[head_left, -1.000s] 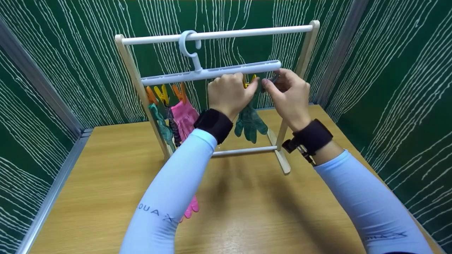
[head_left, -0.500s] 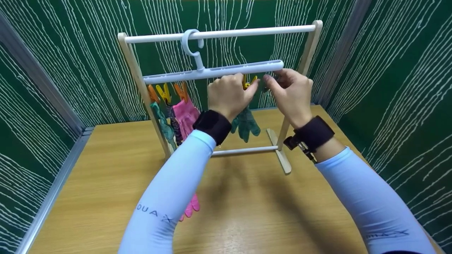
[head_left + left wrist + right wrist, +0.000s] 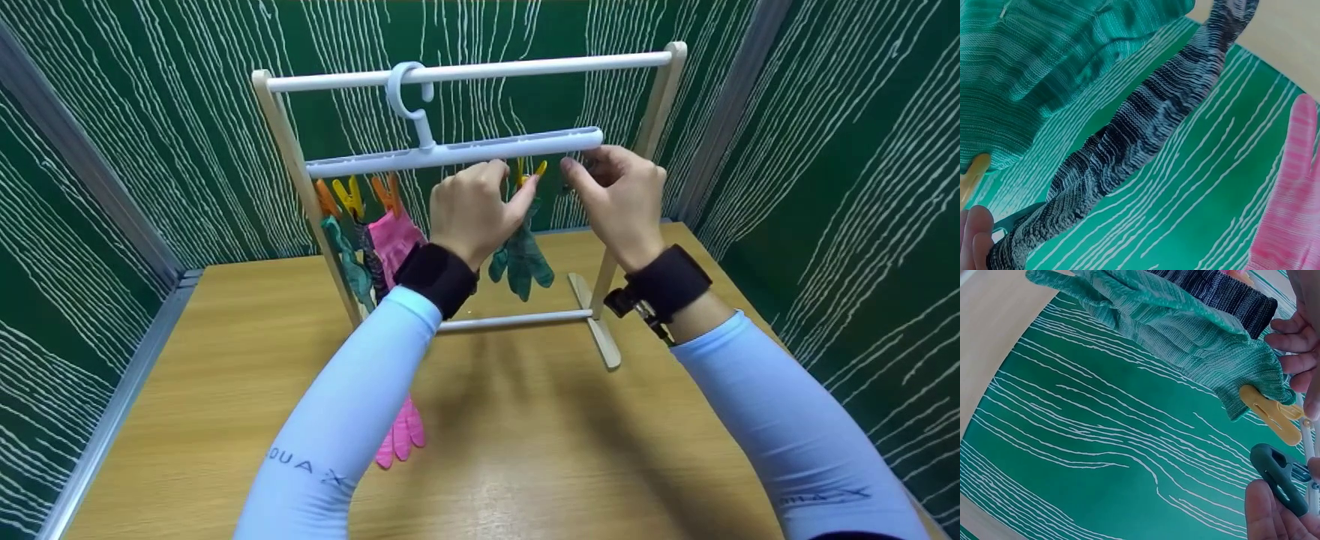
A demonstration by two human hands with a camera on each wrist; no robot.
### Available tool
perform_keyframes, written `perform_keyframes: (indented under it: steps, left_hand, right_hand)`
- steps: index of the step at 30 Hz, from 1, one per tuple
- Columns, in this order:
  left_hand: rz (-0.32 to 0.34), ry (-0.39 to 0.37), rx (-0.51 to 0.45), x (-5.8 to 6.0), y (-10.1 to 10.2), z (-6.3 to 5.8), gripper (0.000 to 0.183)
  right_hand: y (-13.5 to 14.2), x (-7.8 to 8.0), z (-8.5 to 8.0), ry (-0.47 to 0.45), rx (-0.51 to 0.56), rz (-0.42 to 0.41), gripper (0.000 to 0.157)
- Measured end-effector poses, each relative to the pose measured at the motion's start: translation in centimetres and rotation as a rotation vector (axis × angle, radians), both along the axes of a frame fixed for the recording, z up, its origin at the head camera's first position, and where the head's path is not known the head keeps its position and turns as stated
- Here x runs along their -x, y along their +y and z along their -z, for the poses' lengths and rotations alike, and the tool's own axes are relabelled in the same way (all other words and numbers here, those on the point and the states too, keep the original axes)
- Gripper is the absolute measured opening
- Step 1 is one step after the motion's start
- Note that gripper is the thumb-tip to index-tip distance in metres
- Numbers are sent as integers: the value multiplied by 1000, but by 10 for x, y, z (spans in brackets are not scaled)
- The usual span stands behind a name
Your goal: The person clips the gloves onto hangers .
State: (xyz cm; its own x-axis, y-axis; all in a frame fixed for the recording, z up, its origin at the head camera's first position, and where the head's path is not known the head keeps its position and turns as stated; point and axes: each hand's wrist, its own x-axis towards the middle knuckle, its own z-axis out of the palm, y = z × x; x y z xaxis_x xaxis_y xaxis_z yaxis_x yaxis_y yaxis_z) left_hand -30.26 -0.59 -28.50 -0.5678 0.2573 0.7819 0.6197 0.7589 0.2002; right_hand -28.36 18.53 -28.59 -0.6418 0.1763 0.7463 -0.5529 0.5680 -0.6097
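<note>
My right hand (image 3: pixel 622 199), under the right end of a pale blue hanger (image 3: pixel 517 148), pinches a dark green clothespin (image 3: pixel 1279 478) between thumb and fingers. To its left, a green knit glove (image 3: pixel 523 262) hangs fingers down from a yellow clothespin (image 3: pixel 1269 417). My left hand (image 3: pixel 471 206) is just left of that clothespin, its thumb stretched out and its fingers loosely bent in the right wrist view. In the left wrist view, its fingertips lie beside the cuff of a black-and-white knit glove (image 3: pixel 1143 115), where another dark green clothespin (image 3: pixel 1019 216) shows.
The hanger hooks over the white rail (image 3: pixel 540 70) of a small wooden rack. Orange and yellow clothespins (image 3: pixel 349 196) hold green, dark and pink gloves (image 3: pixel 395 238) at the hanger's left. Another pink glove (image 3: pixel 403 435) lies on the table (image 3: pixel 525 450). Green walls stand around.
My left hand has shifted slightly left, away from the yellow clothespin, exposing more of it. The green glove has swung a little left. My right hand stays by the hanger's end.
</note>
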Motion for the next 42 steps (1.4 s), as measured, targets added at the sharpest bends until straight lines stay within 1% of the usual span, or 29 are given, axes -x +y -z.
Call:
perform_keyframes:
  steps: [6, 11, 19, 23, 26, 32, 37, 42]
  left_hand:
    - [73, 4, -22, -4, -10, 2, 33]
    - [93, 20, -32, -9, -20, 7, 31]
    - [118, 66, -78, -18, -37, 15, 30]
    - [131, 84, -87, -20, -46, 20, 29]
    - [130, 100, -89, -20, -53, 26, 28]
    - [104, 114, -92, -21, -66, 41, 29]
    - [89, 89, -95, -23, -76, 54, 29]
    - [71, 44, -89, -25, -85, 68, 29]
  right_hand:
    - [-1, -1, -2, -13, -4, 8, 28]
    - [0, 0, -1, -29, -1, 9, 27]
    - [0, 0, -2, -94, 21, 17, 28]
    - [1, 1, -2, -103, 25, 13, 28]
    - [0, 1, -2, -98, 22, 14, 28]
    - [0, 0, -3, -89, 14, 23, 28]
    - [0, 0, -3, -83, 14, 24, 27]
    - [1, 1, -2, -82, 10, 26, 27]
